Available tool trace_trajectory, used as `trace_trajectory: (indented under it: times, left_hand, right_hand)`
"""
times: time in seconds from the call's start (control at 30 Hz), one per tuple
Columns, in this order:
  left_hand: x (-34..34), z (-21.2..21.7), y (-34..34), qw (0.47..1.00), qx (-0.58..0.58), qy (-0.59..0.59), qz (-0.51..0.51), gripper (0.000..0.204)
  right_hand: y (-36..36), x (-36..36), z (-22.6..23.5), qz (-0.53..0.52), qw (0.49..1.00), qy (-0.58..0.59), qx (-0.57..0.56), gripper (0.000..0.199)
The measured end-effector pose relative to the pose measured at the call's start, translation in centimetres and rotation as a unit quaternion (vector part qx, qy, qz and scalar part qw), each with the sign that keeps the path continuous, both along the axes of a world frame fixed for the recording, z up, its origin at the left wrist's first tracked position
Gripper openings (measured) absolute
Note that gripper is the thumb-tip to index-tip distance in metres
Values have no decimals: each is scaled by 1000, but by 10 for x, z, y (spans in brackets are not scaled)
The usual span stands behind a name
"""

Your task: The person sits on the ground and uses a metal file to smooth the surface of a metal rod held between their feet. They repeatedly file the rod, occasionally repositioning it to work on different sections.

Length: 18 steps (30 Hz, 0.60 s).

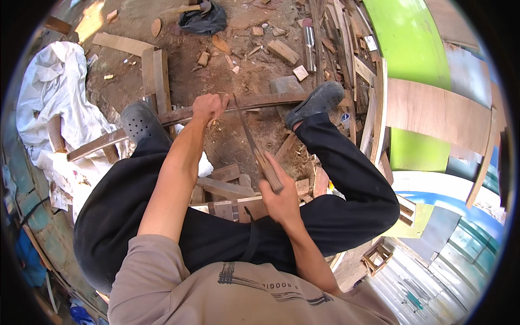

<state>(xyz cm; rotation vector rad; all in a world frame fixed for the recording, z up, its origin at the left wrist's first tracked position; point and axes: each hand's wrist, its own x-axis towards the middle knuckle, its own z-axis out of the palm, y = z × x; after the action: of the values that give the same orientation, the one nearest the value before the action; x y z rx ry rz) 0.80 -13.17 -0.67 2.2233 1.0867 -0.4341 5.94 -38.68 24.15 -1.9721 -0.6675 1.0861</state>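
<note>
A long curved wooden strip [162, 116] runs across the ground under both of my dark clogs [138, 122] [317, 103]. My left hand [209, 106] grips the strip near its middle. My right hand [279, 197] is closed on the wooden handle of a long knife [250, 142]. The blade points away from me, and its tip touches the strip just right of my left hand. My black-trousered legs are spread to either side.
Wood offcuts and chips [227, 181] lie between my feet on the dirt. A white sheet [54, 92] is at left, planks [154, 70] and a black bag [203, 21] beyond. A green and plywood boat hull [428, 108] stands at right.
</note>
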Motion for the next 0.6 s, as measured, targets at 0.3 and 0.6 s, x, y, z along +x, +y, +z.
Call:
trace_trajectory:
  times: [0.3,0.6]
  left_hand:
    - [-3,-1,-1,1000,-4,26,-4,74]
    - [1,-14,-1,1000,-6,12,-28,73]
  right_hand:
    - [-4,1,-30,10,999,-29,32,63]
    - [7,-1,-50,11,992,-109,57,58]
